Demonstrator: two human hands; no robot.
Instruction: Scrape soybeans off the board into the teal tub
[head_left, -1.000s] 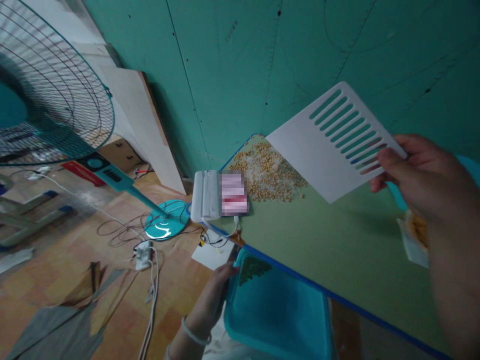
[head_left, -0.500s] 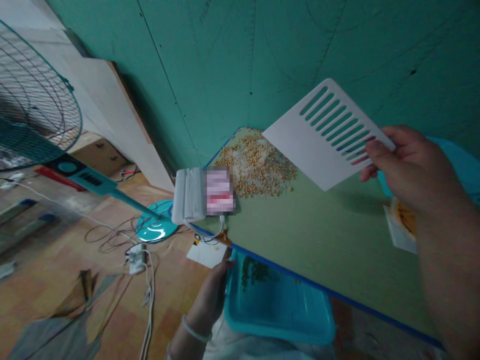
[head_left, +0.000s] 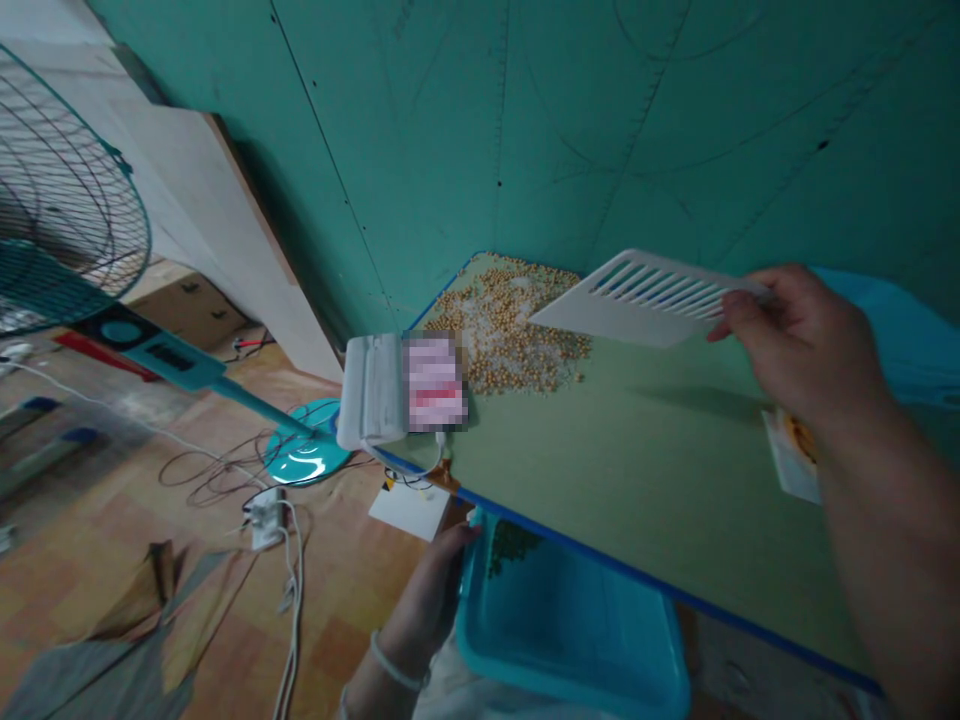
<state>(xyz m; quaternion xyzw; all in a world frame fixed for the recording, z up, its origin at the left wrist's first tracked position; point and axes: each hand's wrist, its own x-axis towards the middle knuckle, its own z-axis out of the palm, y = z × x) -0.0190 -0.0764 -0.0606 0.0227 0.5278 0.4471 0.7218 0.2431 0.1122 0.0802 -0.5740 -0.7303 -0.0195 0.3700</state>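
My right hand (head_left: 799, 325) pinches the corner of a white slotted scraper (head_left: 637, 305), raised above the table and tilted nearly edge-on. Left of the scraper, a pile of yellow beans mixed with white grains (head_left: 517, 335) is spread at the table's far corner. My left hand (head_left: 442, 565) grips the left rim of a blue plastic basin (head_left: 577, 610), its fingers partly hidden behind the wall. The basin sits below the table's front edge, over my lap. Small green beans (head_left: 510, 550) lie at its far left end.
The green table (head_left: 637, 470) has a blue edge and meets a green wall (head_left: 487, 120). A white device (head_left: 373, 390) with a cable stands at its left corner. A fan (head_left: 169, 350), a power strip (head_left: 266, 518) and loose cords are on the left. Blue plastic (head_left: 892, 330) lies at right.
The scraper has come down and tipped flatter in my right hand. The basin has shifted slightly right and down, with my left hand still on its rim.
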